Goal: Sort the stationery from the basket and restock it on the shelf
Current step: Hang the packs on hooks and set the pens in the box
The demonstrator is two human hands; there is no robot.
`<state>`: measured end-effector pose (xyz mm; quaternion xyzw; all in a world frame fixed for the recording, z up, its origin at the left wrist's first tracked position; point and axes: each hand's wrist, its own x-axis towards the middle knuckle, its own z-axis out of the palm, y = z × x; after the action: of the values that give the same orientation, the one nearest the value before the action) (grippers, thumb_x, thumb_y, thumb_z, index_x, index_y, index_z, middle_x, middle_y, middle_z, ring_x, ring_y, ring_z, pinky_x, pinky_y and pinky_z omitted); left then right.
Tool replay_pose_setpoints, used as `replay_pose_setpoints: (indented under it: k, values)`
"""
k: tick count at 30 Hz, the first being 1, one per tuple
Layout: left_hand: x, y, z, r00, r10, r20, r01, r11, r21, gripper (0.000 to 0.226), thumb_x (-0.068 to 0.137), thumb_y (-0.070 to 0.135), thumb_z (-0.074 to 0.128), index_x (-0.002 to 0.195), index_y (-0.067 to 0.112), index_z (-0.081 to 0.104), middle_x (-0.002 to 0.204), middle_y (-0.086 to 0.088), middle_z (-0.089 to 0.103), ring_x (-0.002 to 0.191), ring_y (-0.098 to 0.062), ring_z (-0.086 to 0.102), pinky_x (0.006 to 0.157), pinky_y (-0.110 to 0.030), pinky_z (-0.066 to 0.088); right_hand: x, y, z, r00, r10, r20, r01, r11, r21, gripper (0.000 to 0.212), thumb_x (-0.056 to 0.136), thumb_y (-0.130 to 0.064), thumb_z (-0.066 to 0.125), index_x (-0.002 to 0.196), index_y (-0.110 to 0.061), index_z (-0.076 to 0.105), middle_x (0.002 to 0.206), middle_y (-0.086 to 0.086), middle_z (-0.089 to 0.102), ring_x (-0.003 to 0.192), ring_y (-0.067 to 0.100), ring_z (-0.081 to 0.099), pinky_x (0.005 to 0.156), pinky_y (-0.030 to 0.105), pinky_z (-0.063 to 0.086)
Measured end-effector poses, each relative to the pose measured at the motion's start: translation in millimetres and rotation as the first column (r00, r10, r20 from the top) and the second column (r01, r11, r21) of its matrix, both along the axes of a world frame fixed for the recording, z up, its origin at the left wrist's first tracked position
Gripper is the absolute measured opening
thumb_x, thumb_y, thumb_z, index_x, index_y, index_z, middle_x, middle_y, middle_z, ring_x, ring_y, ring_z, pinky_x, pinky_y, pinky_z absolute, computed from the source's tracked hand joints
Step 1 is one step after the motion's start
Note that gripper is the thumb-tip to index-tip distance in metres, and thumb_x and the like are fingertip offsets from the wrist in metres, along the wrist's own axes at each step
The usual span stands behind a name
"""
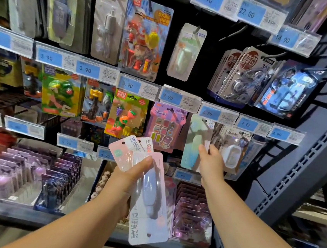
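My left hand point(133, 171) grips a fan of pale pink blister packs point(148, 199) of correction tape, held below the middle of the shelf wall. My right hand point(211, 161) pinches the lower edge of a pale green blister pack point(194, 141) that hangs at a peg under the 6.50 price tag point(210, 113). Whether that pack's hole sits on the peg is unclear. No basket is in view.
Peg hooks carry eraser sets point(127, 114), a purple Kuromi pack point(165, 126) and white correction tapes point(233, 151) right beside the green pack. Trays of purple packs point(32, 172) stand on the bottom shelf. A grey steel upright point(304, 159) runs along the right.
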<state>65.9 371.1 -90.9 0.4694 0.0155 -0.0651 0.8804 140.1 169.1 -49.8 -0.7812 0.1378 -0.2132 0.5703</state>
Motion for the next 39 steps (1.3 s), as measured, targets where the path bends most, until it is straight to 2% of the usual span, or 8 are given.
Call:
replay_pose_setpoints:
  k: [3,6,11,18,23,28,34,39]
  values:
    - [0,1,2,1.000,0.013,-0.002,-0.013,1.000,0.005,0.063,0.066,0.038,0.080,0.124,0.020,0.062,0.109,-0.011,0.073,0.100,-0.031,0.070,0.094,-0.053,0.052,-16,10,-2,0.998,-0.050,0.023,0.055,0.943,-0.328,0.049,0.099,-0.026,0.050,0.145,-0.015,0.040,0.147,0.005,0.033,0.134,0.022,0.036,0.112,0.037,0.029]
    - [1,2,3,0.998,0.058,0.013,-0.059,0.998,0.020,0.063,0.066,0.038,0.077,0.124,0.022,0.061,0.112,-0.007,0.073,0.103,-0.029,0.069,0.098,-0.054,0.050,-40,24,-5,0.973,0.206,0.106,-0.151,0.909,-0.389,0.012,0.094,-0.022,0.059,0.105,-0.019,0.063,0.108,0.001,0.057,0.092,0.007,0.055,0.087,0.020,0.044]
    - [-2,6,6,0.990,0.139,0.001,-0.139,0.990,0.003,0.063,0.069,0.033,0.079,0.126,0.019,0.059,0.113,-0.013,0.071,0.102,-0.034,0.068,0.091,-0.053,0.053,-70,44,0,0.674,0.649,-0.353,-0.724,0.675,-0.142,0.049,0.074,-0.060,0.070,0.092,-0.016,0.058,0.082,-0.005,0.054,0.074,0.007,0.052,0.065,0.026,0.046]
    - [-8,13,13,0.978,0.209,0.010,-0.209,0.978,-0.005,0.022,0.089,0.015,0.067,0.111,0.018,0.063,0.113,-0.017,0.070,0.096,-0.034,0.069,0.088,-0.051,0.054,-80,57,-4,0.643,0.650,-0.405,-0.745,0.653,-0.135,0.031,0.071,-0.037,0.083,0.080,-0.015,0.062,0.072,-0.005,0.059,0.065,0.009,0.053,0.064,0.025,0.041]
    - [-10,18,14,0.983,0.184,0.006,-0.185,0.983,0.015,0.016,0.088,0.026,0.066,0.103,0.023,0.063,0.109,-0.013,0.070,0.093,-0.031,0.067,0.081,-0.043,0.054,-83,65,-6,0.602,0.707,-0.371,-0.745,0.664,0.057,0.036,0.073,-0.027,0.079,0.097,-0.005,0.065,0.090,0.012,0.069,0.075,0.018,0.061,0.069,0.029,0.047]
    - [-10,24,11,0.975,0.186,-0.118,-0.182,0.982,0.044,0.056,0.077,0.045,0.073,0.121,0.015,0.055,0.110,-0.014,0.070,0.096,-0.038,0.069,0.068,-0.049,0.058,-83,68,-11,0.551,0.784,-0.287,-0.728,0.619,0.293,0.037,0.074,-0.016,0.068,0.106,-0.005,0.054,0.078,0.006,0.065,0.065,0.017,0.061,0.064,0.031,0.050]
    - [-8,32,5,0.974,0.207,-0.094,-0.194,0.972,0.129,0.056,0.073,0.047,0.080,0.115,0.015,0.061,0.106,-0.010,0.073,0.092,-0.030,0.070,0.071,-0.043,0.058,-81,62,-9,0.583,0.753,-0.306,-0.726,0.652,0.221,0.040,0.074,-0.029,0.062,0.111,-0.015,0.055,0.088,0.007,0.060,0.070,0.018,0.054,0.059,0.026,0.045]
    - [-9,35,4,0.982,0.179,-0.065,-0.166,0.971,0.170,0.052,0.068,0.048,0.075,0.109,0.016,0.067,0.104,-0.013,0.074,0.094,-0.036,0.070,0.085,-0.056,0.055,-78,51,-7,0.601,0.739,-0.303,-0.765,0.642,0.048,0.042,0.079,-0.042,0.055,0.120,-0.050,0.054,0.118,-0.011,0.066,0.094,0.014,0.064,0.080,0.028,0.049]
